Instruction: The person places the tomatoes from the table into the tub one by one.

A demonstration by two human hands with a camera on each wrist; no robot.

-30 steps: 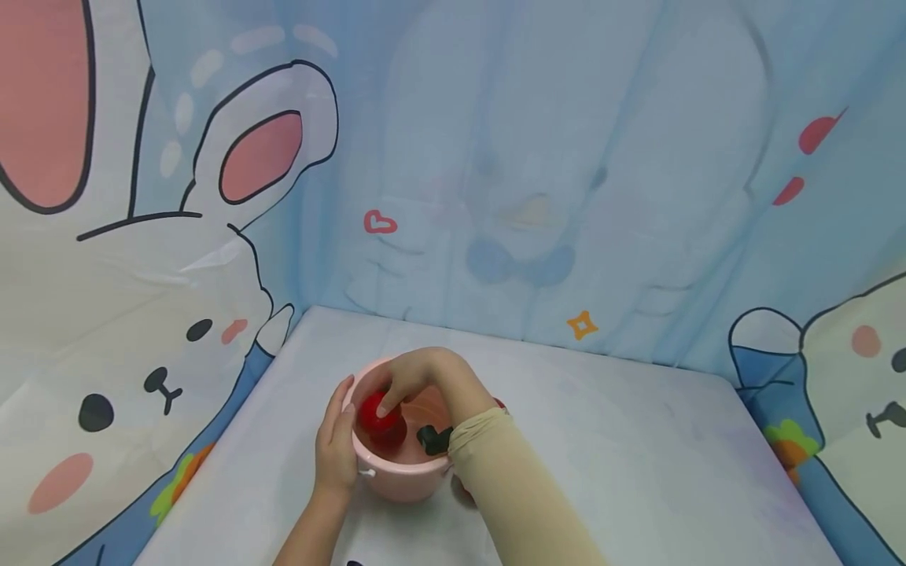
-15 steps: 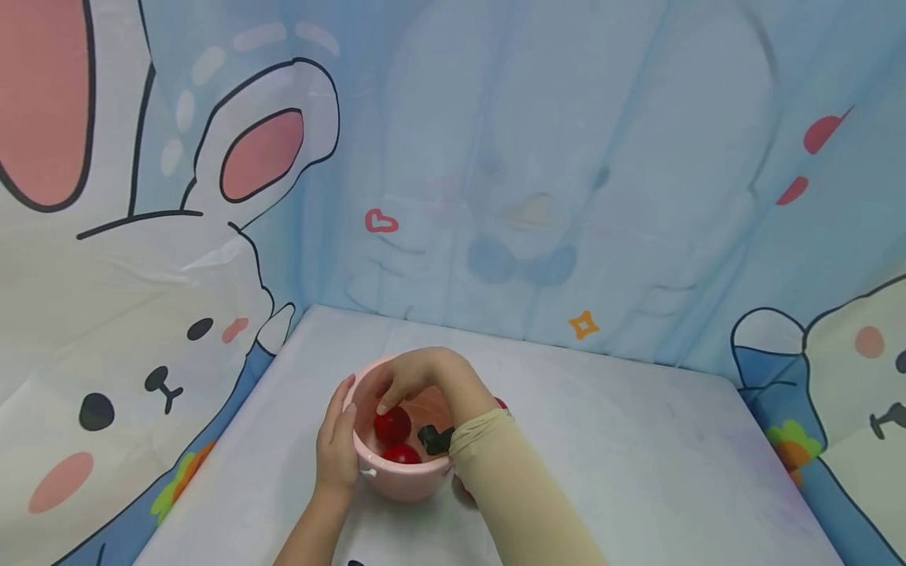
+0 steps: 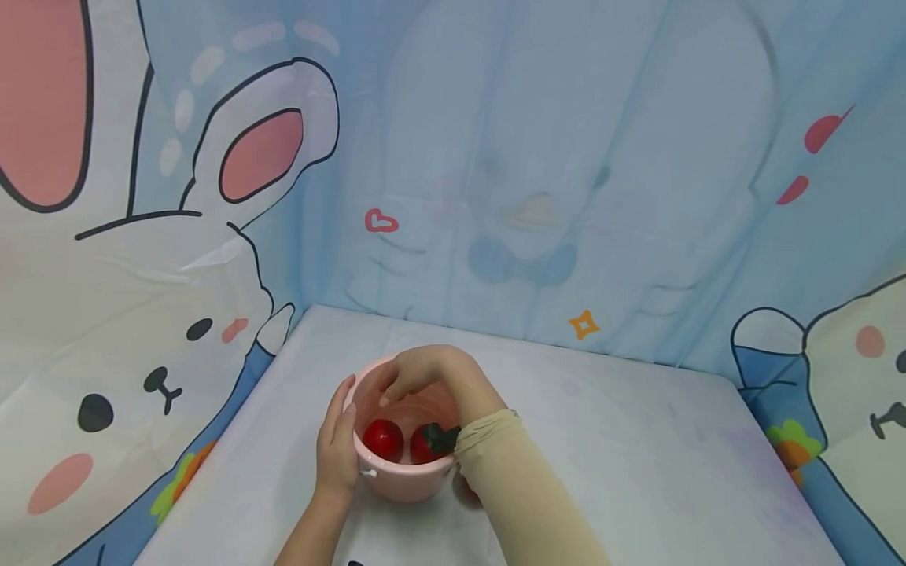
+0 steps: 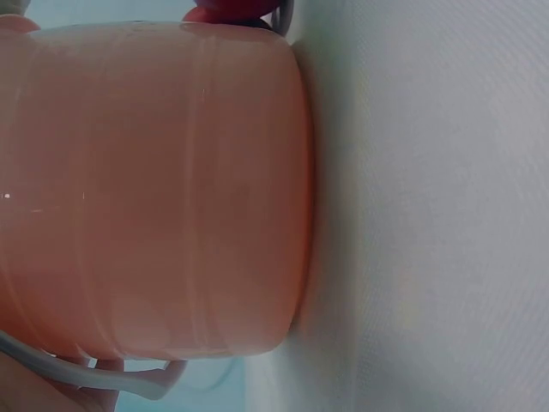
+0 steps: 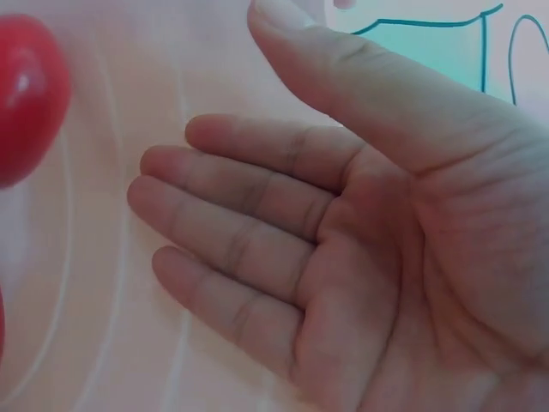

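Note:
A pink bucket [image 3: 403, 486] stands upright on the table, with white handle pivots on its sides. My left hand [image 3: 336, 448] rests on its left outer wall, fingers fairly straight and thumb close to the rim; the left wrist view shows some fingers [image 4: 103, 378] beside the white handle [image 4: 77, 371]. My right hand [image 3: 418, 373] reaches in over the far rim. Its palm is bare and its fingers extended in the right wrist view. Two glossy round red balls [image 3: 383, 440] lie inside, apart from the right fingers; the right one [image 3: 425, 444] is partly behind the dark wrist camera [image 3: 441, 439].
A brownish round thing [image 3: 465, 491] sits right of the bucket, partly hidden by the beige sleeve [image 3: 531, 491]. Red and purple things [image 4: 232, 9] show beyond the bucket in the left wrist view. A small dark thing [image 3: 355, 563] lies at the bottom edge.
My right fingers have let go of a red ball. The two balls have rolled in the bucket and now lie side by side near its front. The left hand stays put.

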